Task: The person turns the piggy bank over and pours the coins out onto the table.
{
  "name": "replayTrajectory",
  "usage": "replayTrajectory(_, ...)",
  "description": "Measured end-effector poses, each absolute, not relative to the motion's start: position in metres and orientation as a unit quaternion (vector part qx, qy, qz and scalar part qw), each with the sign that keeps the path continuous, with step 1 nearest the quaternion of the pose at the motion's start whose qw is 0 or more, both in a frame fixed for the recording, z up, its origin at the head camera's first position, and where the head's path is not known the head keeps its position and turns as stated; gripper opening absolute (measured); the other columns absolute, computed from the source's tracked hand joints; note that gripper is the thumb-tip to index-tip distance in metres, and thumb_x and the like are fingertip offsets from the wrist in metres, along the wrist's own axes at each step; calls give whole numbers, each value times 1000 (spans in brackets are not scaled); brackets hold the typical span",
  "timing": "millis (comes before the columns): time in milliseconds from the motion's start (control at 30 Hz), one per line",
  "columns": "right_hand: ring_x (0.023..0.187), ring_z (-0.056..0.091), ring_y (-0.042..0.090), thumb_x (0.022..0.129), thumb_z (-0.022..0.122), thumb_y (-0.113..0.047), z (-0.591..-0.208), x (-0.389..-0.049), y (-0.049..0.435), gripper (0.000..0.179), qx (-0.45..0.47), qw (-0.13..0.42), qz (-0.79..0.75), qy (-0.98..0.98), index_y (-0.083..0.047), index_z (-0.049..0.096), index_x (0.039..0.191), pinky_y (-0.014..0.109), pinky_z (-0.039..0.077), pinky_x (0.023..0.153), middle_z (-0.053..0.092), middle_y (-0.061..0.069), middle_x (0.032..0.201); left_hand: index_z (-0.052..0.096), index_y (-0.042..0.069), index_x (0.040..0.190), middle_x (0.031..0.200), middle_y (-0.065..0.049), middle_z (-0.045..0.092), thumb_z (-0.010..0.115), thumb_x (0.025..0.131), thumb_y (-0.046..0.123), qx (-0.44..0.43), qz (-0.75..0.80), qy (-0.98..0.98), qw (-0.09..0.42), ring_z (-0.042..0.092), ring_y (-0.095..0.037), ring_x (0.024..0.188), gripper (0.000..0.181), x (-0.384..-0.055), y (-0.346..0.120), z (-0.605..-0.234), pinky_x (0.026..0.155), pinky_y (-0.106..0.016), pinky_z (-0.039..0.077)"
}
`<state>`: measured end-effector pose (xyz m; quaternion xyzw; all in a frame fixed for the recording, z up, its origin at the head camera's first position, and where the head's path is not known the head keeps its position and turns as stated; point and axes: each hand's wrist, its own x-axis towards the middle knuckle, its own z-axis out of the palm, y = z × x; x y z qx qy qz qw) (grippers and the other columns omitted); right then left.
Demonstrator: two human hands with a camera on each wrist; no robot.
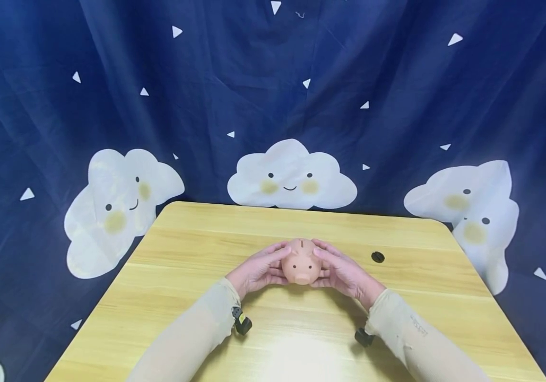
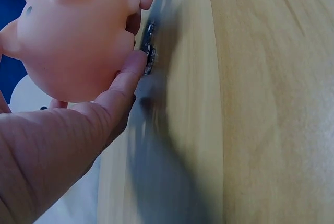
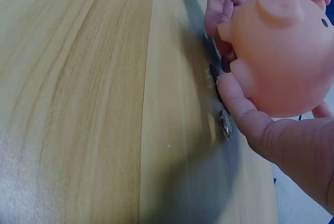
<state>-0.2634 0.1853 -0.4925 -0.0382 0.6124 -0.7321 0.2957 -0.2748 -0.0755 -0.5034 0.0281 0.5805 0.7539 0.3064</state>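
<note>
A pink piggy bank (image 1: 301,262) faces the head camera, upright, with the coin slot on its top showing. My left hand (image 1: 265,269) grips its left side, and my right hand (image 1: 346,270) holds the other side, fingers curled round the body. Seen from the left wrist, the piggy bank (image 2: 78,41) is raised over the tabletop, its feet near the fingertips. Below it lie coins (image 2: 150,59). In the right wrist view a silvery coin (image 3: 227,123) rests on the wood beneath the piggy bank (image 3: 284,57), close to my right fingers. The bank's underside is hidden.
A small black round disc (image 1: 378,257), like a stopper, lies on the wooden table (image 1: 196,249) to the right of my right hand. Behind the table's far edge hangs a dark blue curtain (image 1: 253,79) with smiling clouds.
</note>
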Motion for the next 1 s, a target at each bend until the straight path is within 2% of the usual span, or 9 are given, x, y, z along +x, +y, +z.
replayTrajectory(233,115,65,31,110,53,-44,-492,-263,186,78,-40,298,-736,606,-23,11,172,48,59,98,43,26,156,30,17,169,149,-38,53,66,104,44,30,749,589,303,67,-43,124,78,-274,-75,-502,105,-57,59)
replayTrajectory(467,119,63,33,110,51,-43,-489,-261,186,77,-39,299,-737,605,-24,9,172,49,58,100,38,27,161,29,18,169,148,-36,53,67,104,47,27,743,594,306,68,-39,118,81,-274,-74,-498,100,-53,62)
replayTrajectory(567,119,64,31,111,52,-39,-481,-259,187,72,-41,289,-741,605,-25,14,172,49,58,101,38,26,161,33,19,168,148,-34,55,70,102,47,37,744,597,297,70,-35,114,80,-274,-73,-492,97,-48,64)
replayTrajectory(633,120,65,26,110,57,-33,-471,-256,188,72,-76,246,-736,626,-24,20,171,45,59,101,39,26,163,38,21,166,150,-30,55,77,98,43,65,753,599,264,71,-32,116,81,-273,-73,-485,98,-45,64)
replayTrajectory(733,125,65,20,105,66,-19,-456,-250,191,75,-164,138,-711,670,-16,28,169,37,61,100,41,32,162,44,20,163,154,-26,54,89,88,35,138,758,613,173,69,-31,123,89,-270,-72,-471,104,-40,62)
replayTrajectory(800,129,63,18,103,67,-13,-451,-248,192,76,-186,101,-707,675,-14,29,168,34,61,101,40,33,163,44,18,163,156,-25,52,91,86,33,165,754,621,133,67,-30,126,91,-269,-69,-465,106,-39,61)
replayTrajectory(867,127,64,23,104,66,-16,-452,-247,192,73,-160,133,-726,655,-17,29,168,38,61,101,39,31,163,44,17,163,156,-25,53,89,89,36,151,752,623,152,68,-30,123,88,-269,-67,-466,104,-39,61)
replayTrajectory(1000,121,65,32,110,57,-32,-466,-249,190,68,-44,254,-752,606,-27,23,169,49,59,102,32,23,167,41,18,163,150,-27,55,73,101,42,59,751,604,259,71,-29,111,74,-268,-66,-482,96,-44,64)
